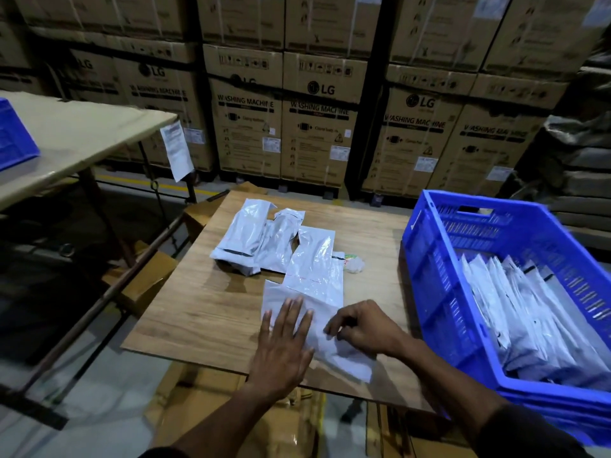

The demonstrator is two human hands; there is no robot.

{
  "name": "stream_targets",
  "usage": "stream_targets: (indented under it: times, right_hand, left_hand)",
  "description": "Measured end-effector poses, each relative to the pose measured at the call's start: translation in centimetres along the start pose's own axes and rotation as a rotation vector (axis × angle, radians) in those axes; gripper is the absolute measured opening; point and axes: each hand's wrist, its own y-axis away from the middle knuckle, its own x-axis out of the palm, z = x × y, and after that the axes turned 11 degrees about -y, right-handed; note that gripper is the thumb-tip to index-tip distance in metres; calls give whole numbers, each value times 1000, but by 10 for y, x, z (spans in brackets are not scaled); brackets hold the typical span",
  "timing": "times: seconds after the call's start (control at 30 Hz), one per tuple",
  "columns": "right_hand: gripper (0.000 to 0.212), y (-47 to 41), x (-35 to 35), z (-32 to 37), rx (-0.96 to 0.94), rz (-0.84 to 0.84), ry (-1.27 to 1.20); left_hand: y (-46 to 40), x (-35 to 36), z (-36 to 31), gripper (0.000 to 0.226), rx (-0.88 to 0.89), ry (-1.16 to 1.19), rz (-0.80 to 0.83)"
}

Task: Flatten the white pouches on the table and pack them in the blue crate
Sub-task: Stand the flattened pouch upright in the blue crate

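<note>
We are flattening one white pouch (317, 328) that lies at the near edge of the wooden table (205, 312), its near corner reaching toward the table's front edge. Our left hand (284, 348) rests on the pouch's left half with the fingers straight and spread, palm down, pressing it onto the board. Our right hand (363, 328) sits on the pouch's right half with the fingers curled, and appears to pinch the film at the fingertips; we cannot tell how firm that pinch is. To flatten well, we judge that the right hand should anchor its edge while the left palm sweeps outward from the middle, driving trapped air toward the open end rather than toward a sealed seam. Pressure should be even across the whole palm, since fingertip pressure alone is likely to leave ridges in thin, slippery film. Further back on the table, three or more unflattened pouches (264, 236) lie overlapping one another, still puffed and creased, and the nearest of them overlaps the far end of the pouch under our hands; we should slide ours free of it before lifting. The blue crate (429, 285) stands just right of the table, already holding a row of pouches (529, 315) standing on edge and leaning, so the flattened pouch should go in on edge beside them.
</note>
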Motion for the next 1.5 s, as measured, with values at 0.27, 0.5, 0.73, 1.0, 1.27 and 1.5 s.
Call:
stream_targets:
  times: [0.27, 0.5, 0.73, 1.0, 1.27, 1.5]
  right_hand:
    - [41, -12, 9, -13, 262, -154, 620]
    - [79, 13, 77, -53, 272, 49, 649]
    - [48, 19, 101, -68, 237, -100, 691]
    - [54, 27, 112, -80, 201, -189, 748]
    - [54, 29, 113, -82, 229, -180, 750]
    - [60, 37, 110, -89, 251, -218, 719]
  left_hand:
    - [-10, 10, -9, 73, -76, 40, 460]
    - [-13, 2, -20, 47, -118, -6, 385]
    - [-18, 25, -19, 57, -50, 21, 457]
    - [-7, 41, -15, 58, -73, 40, 334]
    - [-5, 49, -12, 60, -71, 64, 306]
    - [15, 47, -14, 54, -172, 102, 62]
